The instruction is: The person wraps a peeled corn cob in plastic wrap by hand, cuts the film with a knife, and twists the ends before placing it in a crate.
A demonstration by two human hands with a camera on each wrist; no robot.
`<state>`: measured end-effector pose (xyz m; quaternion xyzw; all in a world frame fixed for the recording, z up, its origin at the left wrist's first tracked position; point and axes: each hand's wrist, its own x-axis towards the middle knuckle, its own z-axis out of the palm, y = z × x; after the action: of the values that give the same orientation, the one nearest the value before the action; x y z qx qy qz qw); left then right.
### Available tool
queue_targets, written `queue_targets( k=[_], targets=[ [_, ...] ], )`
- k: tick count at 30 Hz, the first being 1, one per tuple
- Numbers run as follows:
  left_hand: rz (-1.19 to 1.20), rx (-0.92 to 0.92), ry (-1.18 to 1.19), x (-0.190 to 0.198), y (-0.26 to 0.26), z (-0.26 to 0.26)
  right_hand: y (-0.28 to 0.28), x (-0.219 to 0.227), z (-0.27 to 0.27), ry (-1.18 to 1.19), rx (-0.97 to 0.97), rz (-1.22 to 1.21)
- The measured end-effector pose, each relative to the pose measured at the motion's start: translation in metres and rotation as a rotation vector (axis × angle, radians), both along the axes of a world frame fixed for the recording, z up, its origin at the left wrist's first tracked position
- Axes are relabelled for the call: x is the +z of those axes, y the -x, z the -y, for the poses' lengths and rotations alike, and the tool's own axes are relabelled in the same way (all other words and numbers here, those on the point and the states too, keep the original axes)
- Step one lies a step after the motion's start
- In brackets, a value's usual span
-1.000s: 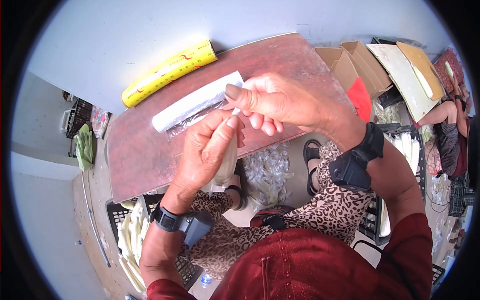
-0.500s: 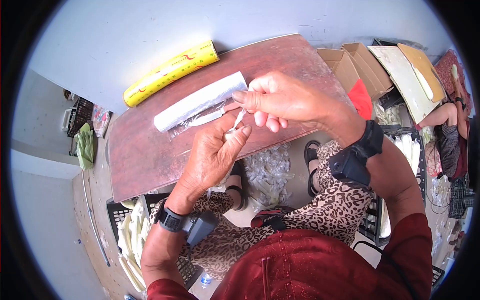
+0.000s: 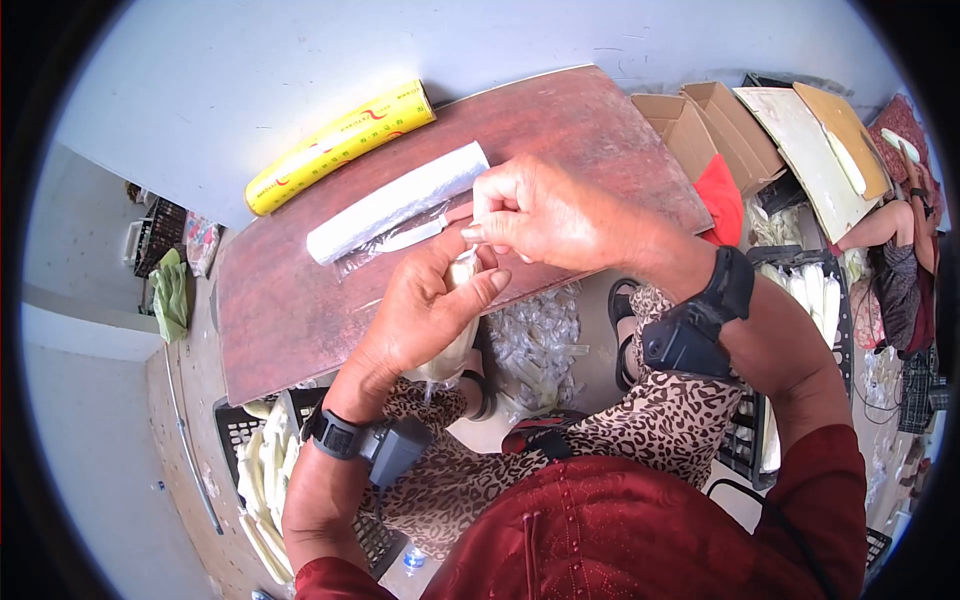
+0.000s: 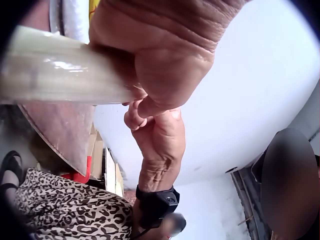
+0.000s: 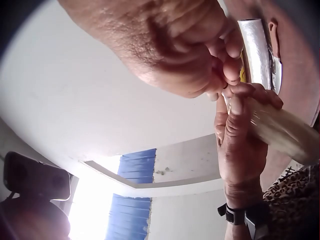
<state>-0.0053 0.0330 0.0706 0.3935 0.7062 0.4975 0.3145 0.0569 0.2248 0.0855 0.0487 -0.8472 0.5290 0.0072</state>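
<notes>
Wrapped stalk [image 3: 455, 360] in L hand [image 3: 425, 310], R hand [image 3: 545, 215] at its far end.
Stalk's long axis runs near–far, far end leaning a bit R, near end pointing down past the table's [image 3: 280, 320] near edge, abv. the floor. L fingers curled round its upper part; R thumb + fingers pinch the film end [image 5: 227, 102]. Beyond, on table: knife [image 3: 413, 236], then white roll [image 3: 395, 203], w/ yellow roll [image 3: 340, 148] at far L, nr. wall [image 3: 520, 35].
</notes>
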Motion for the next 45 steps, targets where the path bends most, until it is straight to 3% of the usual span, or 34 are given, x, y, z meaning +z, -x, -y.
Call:
queue_targets(
  k=[5, 10, 13, 16, 19, 22, 25, 28, 31, 35, 42, 45],
  targets=[
    [0.337, -0.038, -0.026, 0.008, 0.004, 0.003, 0.002, -0.005, -0.004, 0.039, 0.020, -0.055],
    [0.395, -0.048, -0.008, 0.010, 0.007, 0.004, -0.002, 0.000, -0.003, 0.072, 0.055, -0.087],
    [0.410, -0.050, -0.018, 0.010, 0.007, 0.004, -0.001, -0.003, -0.001, 0.054, 0.050, -0.225],
    [0.426, -0.079, -0.085, 0.006, 0.012, 0.004, -0.003, 0.003, -0.002, -0.018, 0.082, -0.234],
    [0.430, -0.062, -0.160, 0.002, 0.012, 0.001, -0.004, 0.004, 0.001, 0.104, 0.067, -0.156],
    [0.420, -0.017, -0.179, 0.001, 0.012, 0.000, -0.007, 0.008, 0.007, 0.163, 0.001, -0.220],
    [0.388, 0.025, -0.188, 0.002, 0.013, -0.002, -0.007, 0.011, 0.011, -0.040, -0.162, -0.380],
    [0.306, 0.060, -0.191, 0.003, 0.012, -0.001, 0.005, 0.003, 0.001, 0.066, -0.146, -0.338],
    [0.244, 0.058, -0.181, 0.001, 0.011, 0.000, -0.005, 0.030, -0.013, 0.008, -0.076, 0.154],
    [0.067, 0.025, -0.094, 0.005, 0.008, -0.001, -0.005, 0.019, -0.004, 0.094, 0.049, 0.285],
    [0.147, 0.016, -0.125, 0.007, 0.000, -0.004, 0.000, 0.001, -0.001, 0.007, 0.014, -0.023],
    [0.208, 0.024, -0.069, 0.006, 0.001, -0.003, 0.000, 0.006, 0.001, 0.083, -0.007, 0.014]
  ],
)
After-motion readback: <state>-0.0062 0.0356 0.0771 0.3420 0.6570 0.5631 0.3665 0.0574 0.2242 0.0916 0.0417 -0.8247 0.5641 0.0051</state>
